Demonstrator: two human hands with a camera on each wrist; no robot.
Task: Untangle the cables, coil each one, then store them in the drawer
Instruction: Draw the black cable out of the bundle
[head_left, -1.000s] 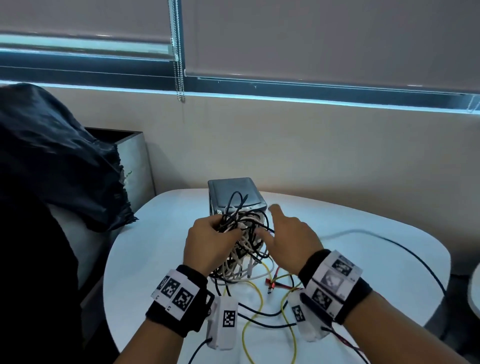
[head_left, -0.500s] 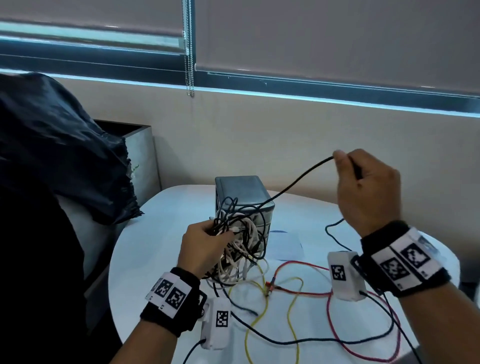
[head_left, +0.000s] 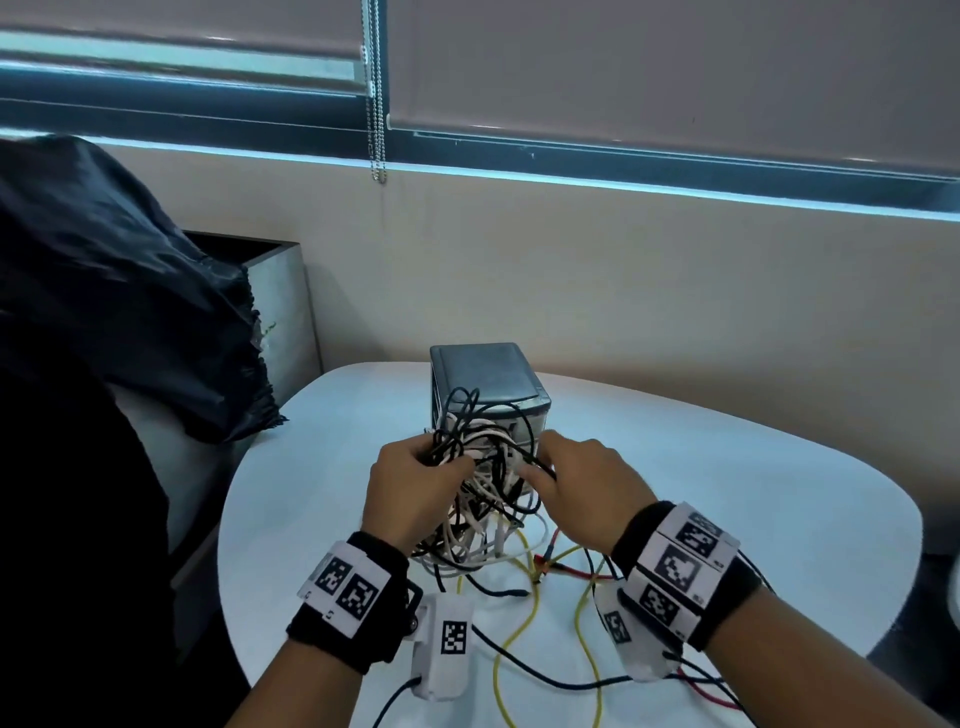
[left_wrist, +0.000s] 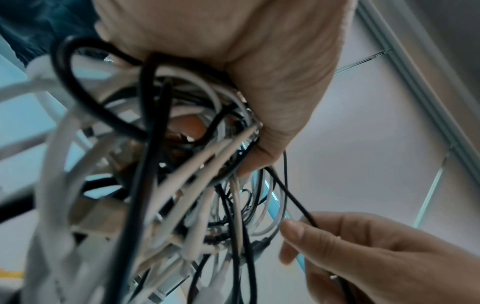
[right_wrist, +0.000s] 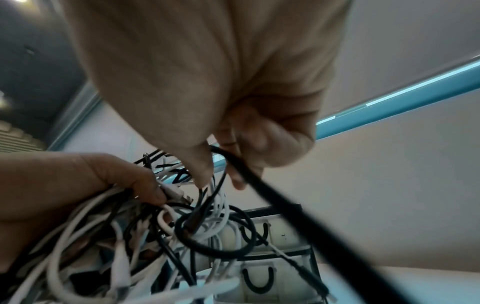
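A tangle of black and white cables (head_left: 488, 467) hangs in front of a small grey drawer unit (head_left: 483, 374) on the white table (head_left: 727, 493). My left hand (head_left: 415, 483) grips the top of the tangle (left_wrist: 168, 185) in a fist and holds it up off the table. My right hand (head_left: 576, 478) is at the tangle's right side. Its thumb and fingers pinch a thin black cable (left_wrist: 293, 197) that runs out of the bundle. In the right wrist view the same black cable (right_wrist: 285, 216) passes down from between the fingertips.
Loose yellow cable (head_left: 511, 639), red cable (head_left: 571, 571) and a black cable (head_left: 545, 680) lie on the table near my wrists. A dark bag (head_left: 130, 312) and a grey bin (head_left: 280, 291) stand at the left. A wall with window blinds is close behind.
Half a second ago my right hand was raised high to the right, pulling a black cable out. It has come back down to the tangle. My left hand has kept its grip.
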